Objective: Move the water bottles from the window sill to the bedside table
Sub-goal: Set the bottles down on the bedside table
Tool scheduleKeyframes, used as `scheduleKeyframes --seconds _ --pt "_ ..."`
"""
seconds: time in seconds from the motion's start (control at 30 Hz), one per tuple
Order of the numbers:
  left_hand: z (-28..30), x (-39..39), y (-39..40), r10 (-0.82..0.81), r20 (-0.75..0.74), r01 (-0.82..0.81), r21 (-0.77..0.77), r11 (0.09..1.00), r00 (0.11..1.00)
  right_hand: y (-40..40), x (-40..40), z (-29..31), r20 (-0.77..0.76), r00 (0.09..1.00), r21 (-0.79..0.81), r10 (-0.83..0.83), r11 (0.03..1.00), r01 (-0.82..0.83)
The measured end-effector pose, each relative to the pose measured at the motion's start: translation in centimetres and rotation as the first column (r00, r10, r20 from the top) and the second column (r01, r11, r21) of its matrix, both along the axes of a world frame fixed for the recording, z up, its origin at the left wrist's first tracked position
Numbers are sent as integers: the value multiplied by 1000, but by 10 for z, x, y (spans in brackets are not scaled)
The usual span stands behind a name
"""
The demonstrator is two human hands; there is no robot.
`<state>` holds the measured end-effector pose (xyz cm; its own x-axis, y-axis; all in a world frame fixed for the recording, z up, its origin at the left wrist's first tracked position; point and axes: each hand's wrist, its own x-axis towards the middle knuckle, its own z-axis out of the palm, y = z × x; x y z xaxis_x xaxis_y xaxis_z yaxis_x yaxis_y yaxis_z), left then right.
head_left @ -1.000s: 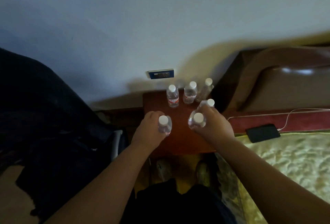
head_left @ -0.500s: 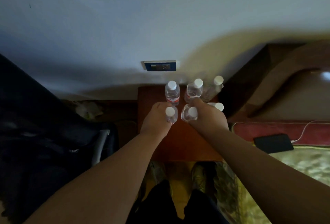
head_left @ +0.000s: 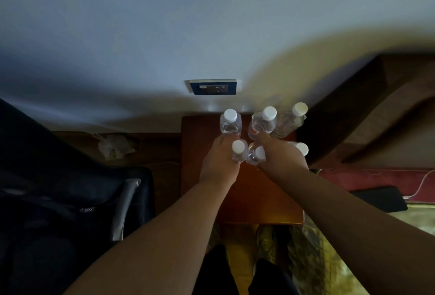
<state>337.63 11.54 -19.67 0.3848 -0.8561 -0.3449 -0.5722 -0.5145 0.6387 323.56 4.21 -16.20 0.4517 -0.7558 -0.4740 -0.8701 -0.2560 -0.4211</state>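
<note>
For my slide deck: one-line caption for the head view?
Both hands set water bottles behind three already standing on the bedside table: left hand, right hand.

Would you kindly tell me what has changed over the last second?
Both hands carried their bottles forward over the bedside table toward the back row: the left hand grips one bottle, the right hand two. The three standing bottles and the phone stayed put.

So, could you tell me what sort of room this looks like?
Most likely a bedroom, perhaps a hotel room: a wooden bedside table against the wall, a padded headboard beside it, and a phone charging on the bed's edge.
</note>
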Motion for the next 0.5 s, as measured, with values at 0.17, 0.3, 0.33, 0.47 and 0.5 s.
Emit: scheduleKeyframes --seconds 0.17,0.3,0.33,0.47,0.5 --pt "-1 -2 11 3 31 -3 21 1000 1000 -3 4 -1 -28 1000 8 5 1000 -5" --pt "4 4 14 -49 65 46 49 998 997 -5 7 8 -41 999 -41 -4 999 3" --pt "5 6 15 -47 60 44 45 998 997 -7 7 9 -37 999 -43 -3 999 2" --pt "8 9 18 -3 9 3 25 1000 1000 -4 8 18 -46 999 -52 -21 999 18" --pt "10 9 18 -13 2 13 20 1000 1000 -2 8 21 -31 999 -54 -37 998 36"
